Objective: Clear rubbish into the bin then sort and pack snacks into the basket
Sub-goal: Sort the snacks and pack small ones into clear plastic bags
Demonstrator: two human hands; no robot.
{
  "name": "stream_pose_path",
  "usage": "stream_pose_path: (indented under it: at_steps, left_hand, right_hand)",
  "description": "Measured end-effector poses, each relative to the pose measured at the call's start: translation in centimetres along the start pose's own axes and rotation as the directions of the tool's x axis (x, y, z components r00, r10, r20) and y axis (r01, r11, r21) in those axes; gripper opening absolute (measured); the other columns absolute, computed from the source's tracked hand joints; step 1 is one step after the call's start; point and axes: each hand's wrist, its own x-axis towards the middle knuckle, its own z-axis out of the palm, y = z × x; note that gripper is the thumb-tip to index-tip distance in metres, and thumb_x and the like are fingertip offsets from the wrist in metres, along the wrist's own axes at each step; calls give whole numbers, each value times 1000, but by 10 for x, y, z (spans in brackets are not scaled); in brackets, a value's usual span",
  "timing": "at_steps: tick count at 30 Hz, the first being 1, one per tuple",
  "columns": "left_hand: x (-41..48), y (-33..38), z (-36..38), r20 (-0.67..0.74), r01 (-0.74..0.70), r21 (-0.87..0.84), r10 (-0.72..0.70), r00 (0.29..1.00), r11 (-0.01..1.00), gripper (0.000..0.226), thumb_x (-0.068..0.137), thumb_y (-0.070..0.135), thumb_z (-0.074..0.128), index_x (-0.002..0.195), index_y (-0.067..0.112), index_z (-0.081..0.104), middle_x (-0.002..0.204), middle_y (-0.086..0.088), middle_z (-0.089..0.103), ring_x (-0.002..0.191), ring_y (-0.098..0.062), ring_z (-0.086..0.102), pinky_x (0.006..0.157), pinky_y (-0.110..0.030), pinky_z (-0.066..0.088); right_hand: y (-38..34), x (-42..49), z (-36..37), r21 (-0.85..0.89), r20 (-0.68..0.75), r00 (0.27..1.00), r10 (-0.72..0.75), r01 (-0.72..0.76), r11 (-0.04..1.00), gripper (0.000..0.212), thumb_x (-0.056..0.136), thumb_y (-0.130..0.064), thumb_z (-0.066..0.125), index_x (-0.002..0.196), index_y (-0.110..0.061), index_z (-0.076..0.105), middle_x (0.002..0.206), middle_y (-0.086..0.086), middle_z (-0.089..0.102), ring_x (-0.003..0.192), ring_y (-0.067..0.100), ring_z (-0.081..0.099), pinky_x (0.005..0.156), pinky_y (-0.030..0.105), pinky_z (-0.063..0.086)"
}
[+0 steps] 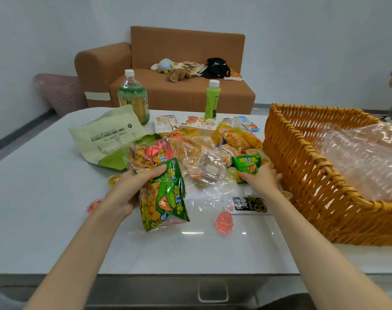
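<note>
Left hand (132, 189) grips stacked green packets (163, 198); right hand (261, 177) pinches a small packet (246, 164). Risk: the slick stack may slide loose onto the counter (56, 220).

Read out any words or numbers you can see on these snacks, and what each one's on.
"U", between Chinese characters: small green packet, large green packet.
"88": black-and-white sachet.
Pale green bag, boxes, bottles: too small or blurred to read.
</note>
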Motion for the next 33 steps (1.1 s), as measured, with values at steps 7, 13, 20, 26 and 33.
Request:
stream_pose_path:
  at_steps: [7,13,20,26,33]
  left_hand:
    - [-6,2,-8,30,-1,17,0,1000,1000,53,67,24,78,117,12,65,105,-10,73,99,-29,69,92,-46,53]
    - [-18,7,-20,-31,-76,-46,75,997,996,42,76,18,74,116,11,64,102,-10,73,87,-25,72,68,-35,60]
    - [-46,9,-41,6,-81,-10,81,997,997,53,71,27,73,120,11,62,104,-8,73,92,-24,71,78,-34,57]
    - [-67,7,-56,78,-38,-53,42,996,998,35,80,25,66,113,12,65,101,-7,74,82,-19,73,60,-28,59]
    - [-71,1,-64,97,9,-118,3,995,993,35,81,24,65,113,11,66,104,-10,73,85,-20,73,65,-30,60]
  right_hand:
    - [-4,-1,4,321,31,998,59,-66,945,70,70,-36,82,124,-11,45,126,7,54,124,34,45,106,50,33]
    - [-42,-42,-44,531,-289,944,-161,298,793,41,85,-17,70,112,-15,39,98,-5,60,88,14,61,80,35,54]
    - [-57,-91,-59,900,250,926,-284,-115,420,61,76,-4,77,128,-18,48,117,4,66,106,22,64,86,43,56]
    - [-67,-114,-46,880,430,874,-225,-350,322,29,90,-10,64,117,-14,56,96,6,70,83,20,68,60,35,57]
    - [-75,-136,-30,846,475,812,-338,-317,428,14,89,-8,64,100,-16,63,94,6,68,81,16,64,73,23,52]
